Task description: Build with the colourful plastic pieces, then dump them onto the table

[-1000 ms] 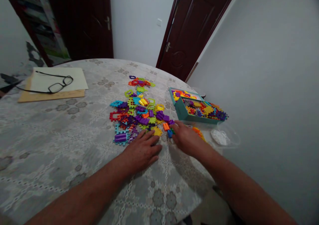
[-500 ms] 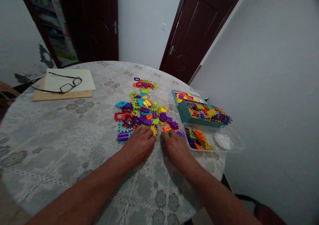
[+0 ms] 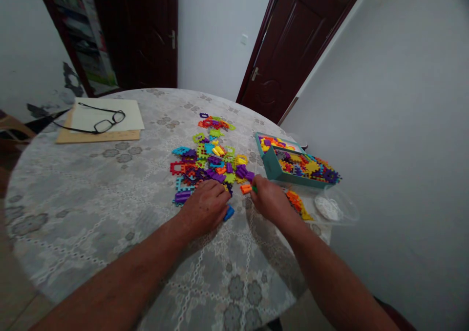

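Bright plastic pieces in purple, lime, red, yellow and turquoise, some toothed square frames, others chunky little blocks, lie heaped near the middle of the tabletop, on its grey, lace-patterned covering. Over the heap's near edge, the left hand is bent palm down, beside a smooth blue block. Near an orange block, the right hand has its fingertips at a green piece; I cannot tell whether either hand grips anything.

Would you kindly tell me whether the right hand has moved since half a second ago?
Yes, the right hand has moved rightward, nearer the teal box.
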Demonstrator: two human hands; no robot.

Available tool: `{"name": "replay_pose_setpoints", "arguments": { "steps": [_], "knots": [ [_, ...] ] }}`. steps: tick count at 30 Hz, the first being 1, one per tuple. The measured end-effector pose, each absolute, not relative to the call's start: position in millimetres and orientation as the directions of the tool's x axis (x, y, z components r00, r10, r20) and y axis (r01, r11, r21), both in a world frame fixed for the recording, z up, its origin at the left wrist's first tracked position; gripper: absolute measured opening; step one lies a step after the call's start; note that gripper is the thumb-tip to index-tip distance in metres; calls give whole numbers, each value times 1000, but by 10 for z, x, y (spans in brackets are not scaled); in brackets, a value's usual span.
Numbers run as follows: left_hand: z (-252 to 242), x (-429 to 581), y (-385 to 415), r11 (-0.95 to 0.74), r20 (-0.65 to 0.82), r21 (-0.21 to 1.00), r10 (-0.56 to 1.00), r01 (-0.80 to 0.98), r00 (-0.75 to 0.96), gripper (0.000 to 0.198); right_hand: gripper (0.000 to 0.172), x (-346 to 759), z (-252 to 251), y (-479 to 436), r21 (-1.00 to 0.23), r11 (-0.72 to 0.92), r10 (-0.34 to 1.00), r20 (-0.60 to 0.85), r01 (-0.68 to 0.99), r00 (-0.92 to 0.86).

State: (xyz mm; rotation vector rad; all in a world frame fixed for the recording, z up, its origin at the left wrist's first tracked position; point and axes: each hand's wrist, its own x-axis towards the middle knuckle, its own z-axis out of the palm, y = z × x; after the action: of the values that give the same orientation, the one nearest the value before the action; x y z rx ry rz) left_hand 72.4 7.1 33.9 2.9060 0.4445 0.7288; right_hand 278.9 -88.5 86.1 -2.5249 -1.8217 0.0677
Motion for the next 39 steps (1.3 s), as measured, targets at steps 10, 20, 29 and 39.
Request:
{"name": "replay_pose_setpoints", "arguments": {
  "steps": [10,20,29,39],
  "knots": [
    [277,682,41,-956,343,229,253,181,905,39,38,2697,571,-902,129,-415,874,-220,901,434],
    [236,705,91,-944,372,265,288,196,882,41,45,2625,510,-1161,-76,-321,946,-69,944,316],
    [235,709,156,-920,449,295,373,259,812,42,34,2609,471,-1208,87,-448,869,-190,890,457],
    [302,689,118,-918,521,338,365,207,771,42,27,2538,561,-1302,-605,-217,948,55,766,312]
  ]
}}
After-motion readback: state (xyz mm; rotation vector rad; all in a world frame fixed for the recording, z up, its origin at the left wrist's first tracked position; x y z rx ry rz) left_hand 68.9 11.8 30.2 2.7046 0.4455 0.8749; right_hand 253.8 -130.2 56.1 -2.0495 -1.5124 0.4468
